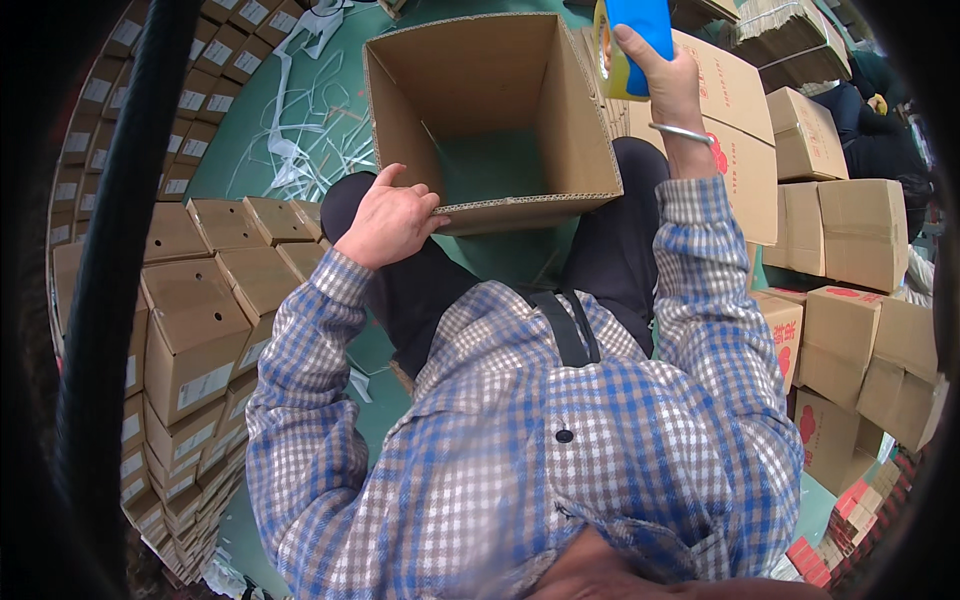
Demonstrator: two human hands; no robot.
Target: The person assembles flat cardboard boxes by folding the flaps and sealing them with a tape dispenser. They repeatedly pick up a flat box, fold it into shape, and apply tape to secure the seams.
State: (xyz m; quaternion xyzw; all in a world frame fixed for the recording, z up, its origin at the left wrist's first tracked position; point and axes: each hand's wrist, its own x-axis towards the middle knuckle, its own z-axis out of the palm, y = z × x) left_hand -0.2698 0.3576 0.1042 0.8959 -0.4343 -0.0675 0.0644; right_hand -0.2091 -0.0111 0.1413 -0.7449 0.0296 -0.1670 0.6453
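Observation:
An open corrugated cardboard box (495, 75) stands between my knees, its mouth turned up towards me. Green like the floor shows through its far end. My left hand (397, 214) grips the near left corner of the box rim, fingers over the edge. Raised past the box's right side, my right hand (671, 79) holds a blue tape dispenser (641, 30). A roll of yellowish packing tape (606, 56) sits on the dispenser, partly cut off by the top of the view.
Stacked small labelled cartons (195, 330) rise at my left. Larger printed cartons (739, 150) are piled at my right, with a strapped cardboard bundle (787, 41) beyond. Loose white strapping (289, 157) litters the green floor (232, 142). Another person (877, 135) is at the far right.

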